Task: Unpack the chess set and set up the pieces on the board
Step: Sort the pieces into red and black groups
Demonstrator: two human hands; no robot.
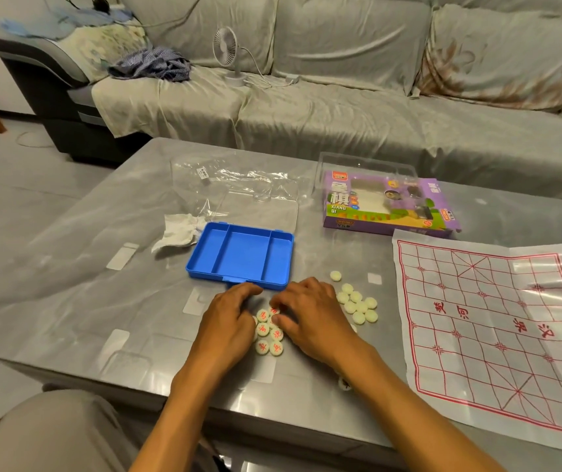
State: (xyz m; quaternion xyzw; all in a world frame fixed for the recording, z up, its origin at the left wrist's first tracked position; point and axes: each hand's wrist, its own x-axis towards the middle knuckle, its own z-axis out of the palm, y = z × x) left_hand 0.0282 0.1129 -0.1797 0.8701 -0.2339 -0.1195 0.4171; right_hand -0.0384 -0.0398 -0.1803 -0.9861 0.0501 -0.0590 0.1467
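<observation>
Several white round chess pieces with red characters [268,337] lie in a cluster on the grey table, between my two hands. My left hand [228,321] rests palm down on the cluster's left side with its fingers curled over some pieces. From the right, my right hand [313,316] bends its fingertips onto the pieces at the cluster's top. Whether either hand grips a piece is hidden. A second group of white pieces [358,303], face down, lies just right of my right hand. The paper board with red lines [497,321] is spread at the right, with no pieces on it.
An empty blue compartment tray [240,255] sits just beyond my hands, its clear lid [259,206] behind it. A crumpled tissue [179,229] and a clear plastic bag [232,178] lie at the back left. The purple chess box [388,204] stands at the back right. A sofa runs behind the table.
</observation>
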